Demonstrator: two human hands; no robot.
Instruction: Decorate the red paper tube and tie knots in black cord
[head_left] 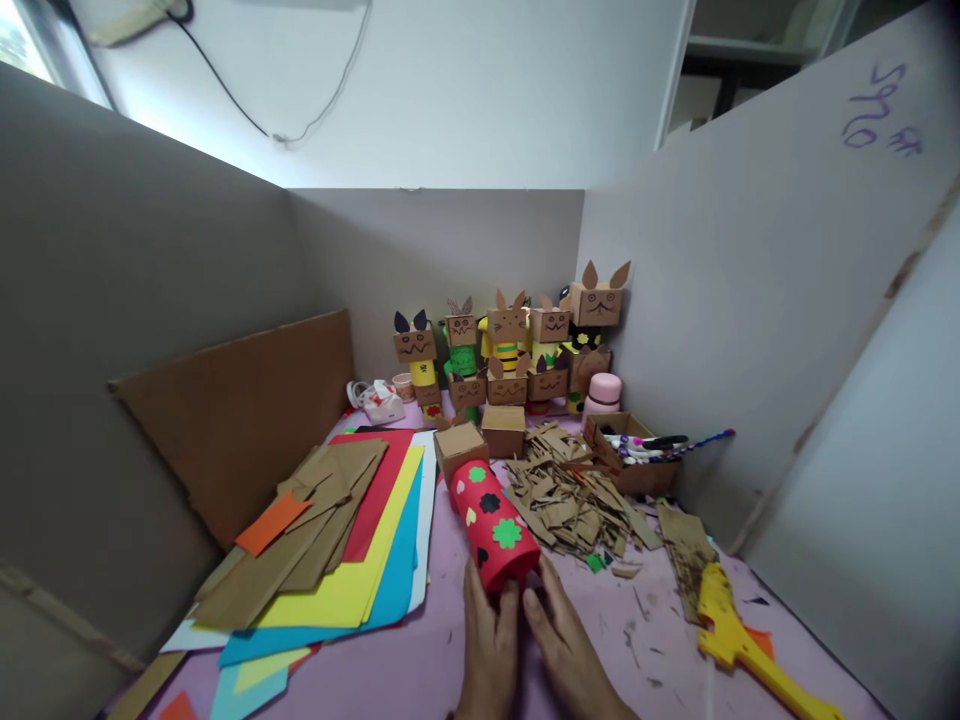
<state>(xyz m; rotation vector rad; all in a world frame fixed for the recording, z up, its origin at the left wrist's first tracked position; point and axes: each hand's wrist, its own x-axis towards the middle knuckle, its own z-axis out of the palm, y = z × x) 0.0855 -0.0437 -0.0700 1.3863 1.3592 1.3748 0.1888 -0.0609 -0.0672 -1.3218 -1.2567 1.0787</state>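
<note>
A red paper-covered tube [493, 528] with green, black and yellow cut-out shapes lies on the pink table [637, 640], a small cardboard box [460, 447] fixed at its far end. My left hand [489, 640] rests flat on the table, fingertips touching the tube's near end. My right hand [564, 635] lies beside it, fingers stretched toward the same end. Both hands are open and hold nothing.
Sheets of coloured paper and brown card [337, 550] are stacked at the left. Cardboard scraps [574, 495] pile up right of the tube. A yellow glue gun [739, 640] lies at the right. Box-headed figures [510, 350] stand at the back, with a box of markers [637, 450].
</note>
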